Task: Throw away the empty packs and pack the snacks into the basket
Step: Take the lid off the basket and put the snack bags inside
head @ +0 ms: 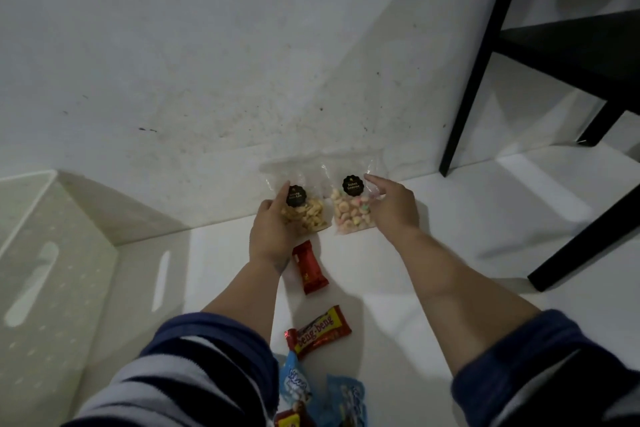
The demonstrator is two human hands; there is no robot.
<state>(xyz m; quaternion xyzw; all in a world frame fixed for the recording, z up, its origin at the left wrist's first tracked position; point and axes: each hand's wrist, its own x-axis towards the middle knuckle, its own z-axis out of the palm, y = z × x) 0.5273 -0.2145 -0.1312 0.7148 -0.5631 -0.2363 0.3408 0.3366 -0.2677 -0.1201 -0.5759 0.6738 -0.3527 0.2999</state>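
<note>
Blue packs (301, 388) lie nearest, then 2 red bars (320, 331) on the floor, while the left hand (273, 230) grips a clear nut bag (304, 204) against the wall and the right hand (393, 206), fingers loosely spread, touches the sweets bag (351, 204) beside it.

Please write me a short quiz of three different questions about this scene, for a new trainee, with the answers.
1. True or false: the left hand holds the clear plastic bag of yellow crackers.
2. Which thing does the right hand touch? A) the small red wrapped bar B) the clear plastic bag of pastel ring biscuits C) the red and yellow Beng-beng bar
3. Fill in: the white plastic basket with slot handles stands on the person's ____ side.

Key: 1 true; 2 B; 3 left.
</note>
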